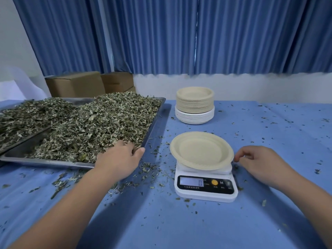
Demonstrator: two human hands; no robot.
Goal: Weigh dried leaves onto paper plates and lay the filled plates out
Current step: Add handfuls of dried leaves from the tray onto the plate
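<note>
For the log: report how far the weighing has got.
Done: empty paper plate on the scale, reading 0. In hand: the left hand reaches into the dried leaves; the right hand is by the plate's rim. To do: weighing and laying out; no filled plates show.

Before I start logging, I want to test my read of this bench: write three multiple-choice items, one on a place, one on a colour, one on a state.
1. The plate stack stands: A on a shelf; B behind the scale; C on the floor.
2. Its lower plates are: A green; B tan; C white.
3. The plate on the scale is: A heaped; B flipped; C empty.
Key: B, it sits farther back than the scale; C, white under tan ones; C, its surface is bare.
</note>
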